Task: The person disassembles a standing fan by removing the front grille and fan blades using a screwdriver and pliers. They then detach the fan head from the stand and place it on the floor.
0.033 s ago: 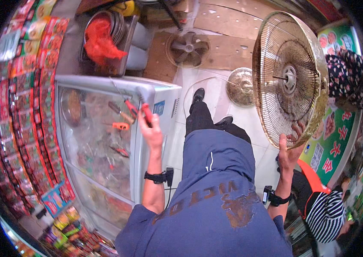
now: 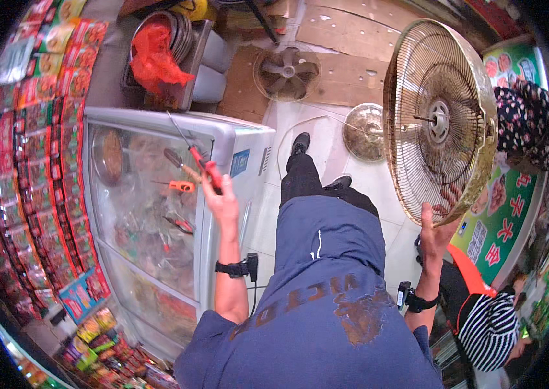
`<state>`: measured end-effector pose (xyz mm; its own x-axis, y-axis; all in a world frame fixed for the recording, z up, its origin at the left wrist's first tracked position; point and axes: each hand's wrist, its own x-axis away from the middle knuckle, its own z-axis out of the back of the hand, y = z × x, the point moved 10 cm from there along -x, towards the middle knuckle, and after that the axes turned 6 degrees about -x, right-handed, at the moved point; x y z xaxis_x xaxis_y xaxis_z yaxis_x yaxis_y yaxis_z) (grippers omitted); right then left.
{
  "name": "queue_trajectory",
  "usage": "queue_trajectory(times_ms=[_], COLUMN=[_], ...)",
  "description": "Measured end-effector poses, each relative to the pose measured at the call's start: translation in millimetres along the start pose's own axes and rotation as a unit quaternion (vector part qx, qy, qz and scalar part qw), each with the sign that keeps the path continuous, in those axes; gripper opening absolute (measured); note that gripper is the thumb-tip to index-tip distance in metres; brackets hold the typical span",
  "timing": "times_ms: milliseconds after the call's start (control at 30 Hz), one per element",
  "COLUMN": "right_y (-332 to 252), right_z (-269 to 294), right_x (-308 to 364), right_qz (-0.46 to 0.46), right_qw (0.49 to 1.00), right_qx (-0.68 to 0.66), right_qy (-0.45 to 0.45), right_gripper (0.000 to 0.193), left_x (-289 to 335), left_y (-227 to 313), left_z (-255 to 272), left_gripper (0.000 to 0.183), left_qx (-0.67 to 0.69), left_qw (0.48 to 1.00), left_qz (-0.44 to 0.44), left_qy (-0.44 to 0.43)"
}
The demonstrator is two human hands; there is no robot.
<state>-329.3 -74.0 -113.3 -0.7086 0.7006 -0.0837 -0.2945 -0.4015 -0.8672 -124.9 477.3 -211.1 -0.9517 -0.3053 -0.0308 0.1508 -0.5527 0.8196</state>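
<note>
My left hand point(image 2: 221, 202) is closed around the red and black handle of a screwdriver point(image 2: 206, 167), its long thin shaft slanting up and left over a glass-topped chest freezer point(image 2: 229, 139). With my right hand point(image 2: 435, 238) I grip the lower rim of a large, grimy fan guard point(image 2: 410, 78). This round wire cage stands on edge, and a thin shaft pokes out of its hub. On the freezer glass lie an orange-handled screwdriver point(image 2: 182, 186), red and black pliers point(image 2: 180, 224) and a tool with a wooden handle point(image 2: 190, 172).
A fan blade point(image 2: 287, 71) and a round metal base point(image 2: 363, 132) are on the floor ahead, beside cardboard point(image 2: 346, 71). Red packets point(image 2: 35, 181) hang at left. A red bag point(image 2: 156, 61) lies by stacked pans. Two people, in floral point(image 2: 528, 123) and striped point(image 2: 490, 330) cloth, are at right.
My left hand has shifted slightly down and left, and the blurred screwdriver now shows sharply, shaft pointing up-left. The right hand and fan guard have barely moved.
</note>
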Motion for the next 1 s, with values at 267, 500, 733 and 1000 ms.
queue_trajectory(times_ms=[267,500,733,1000], right_y=[1,-25,-25,0], right_z=[-7,-12,-17,-28], right_x=[-4,-7,-9,-4], right_qz=[-0.013,0.034,0.068,-0.013], right_qw=[0.999,0.997,0.994,0.996], right_qx=[0.015,0.039,0.05,0.057], right_qy=[-0.044,-0.051,-0.064,-0.064], right_gripper=[0.09,0.085,0.096,0.099], left_x=[23,10,72,149], left_y=[-172,-130,142,248], left_z=[116,109,-265,-447], left_gripper=[0.056,0.055,0.055,0.079], left_qx=[-0.243,-0.522,0.21,0.515], left_qw=[0.951,0.846,0.901,0.702], left_qz=[0.109,0.11,-0.106,0.182], left_qy=[0.159,0.002,-0.364,-0.457])
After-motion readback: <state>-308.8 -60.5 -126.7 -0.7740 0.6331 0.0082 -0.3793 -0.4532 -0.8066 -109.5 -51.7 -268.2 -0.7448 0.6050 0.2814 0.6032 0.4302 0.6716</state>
